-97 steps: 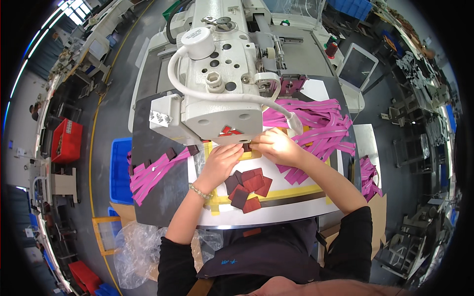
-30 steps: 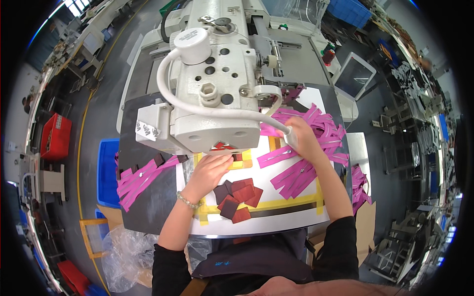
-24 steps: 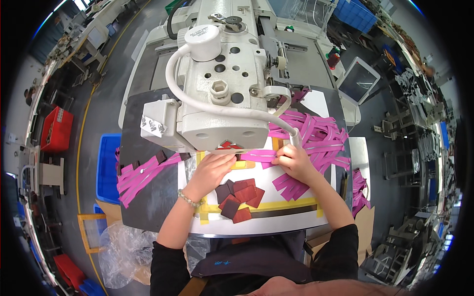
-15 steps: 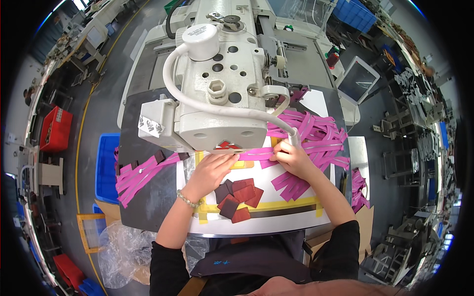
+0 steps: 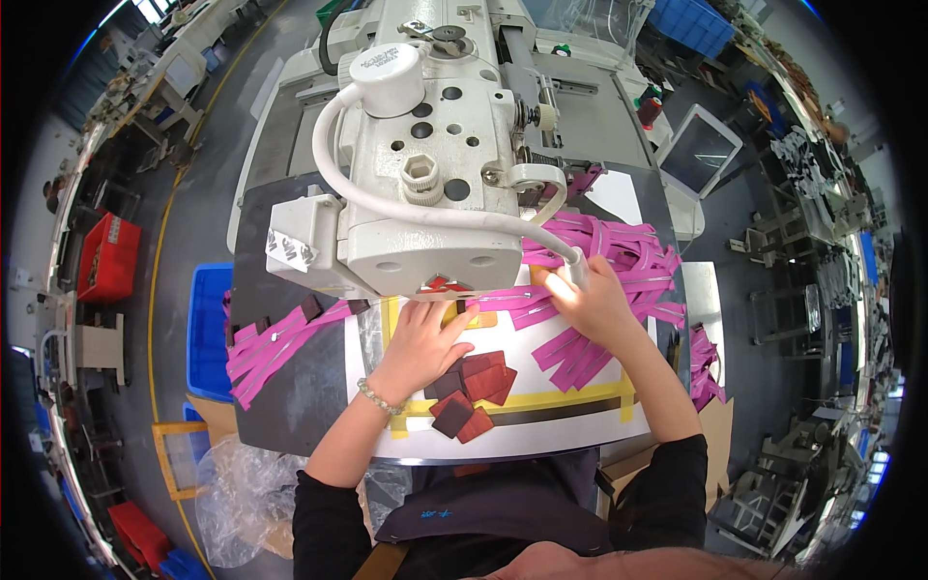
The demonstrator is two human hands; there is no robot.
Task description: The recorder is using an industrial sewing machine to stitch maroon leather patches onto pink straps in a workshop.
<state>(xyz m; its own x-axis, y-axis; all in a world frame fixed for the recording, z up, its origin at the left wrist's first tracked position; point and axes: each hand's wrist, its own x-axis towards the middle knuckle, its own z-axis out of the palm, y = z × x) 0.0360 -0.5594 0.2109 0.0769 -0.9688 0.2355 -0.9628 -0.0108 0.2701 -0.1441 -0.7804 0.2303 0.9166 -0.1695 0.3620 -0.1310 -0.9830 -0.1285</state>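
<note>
My left hand point(image 5: 422, 338) lies palm down below the sewing machine head point(image 5: 435, 242), fingers spread and thumb apart. Its fingertips reach the left end of a magenta zipper strip point(image 5: 512, 304) and a yellow-edged plate point(image 5: 480, 318). My right hand point(image 5: 592, 302) is closed, fingers curled at the zipper strip beside a heap of magenta zipper strips point(image 5: 628, 253); a white cable partly covers its fingertips. Several dark red and brown square patches point(image 5: 483, 379) overlap on the white board near my left wrist.
More magenta zipper strips with dark end patches point(image 5: 280, 343) lie at the left. A blue bin point(image 5: 208, 333) stands beyond the table's left edge. Clear plastic wrapping point(image 5: 246, 498) is at the lower left. A screen point(image 5: 698, 155) and thread spools point(image 5: 650, 111) stand at the back right.
My left hand has spread its fingers and thumb and shifted slightly. My right hand has moved a little up and to the right. The square patches have shifted slightly.
</note>
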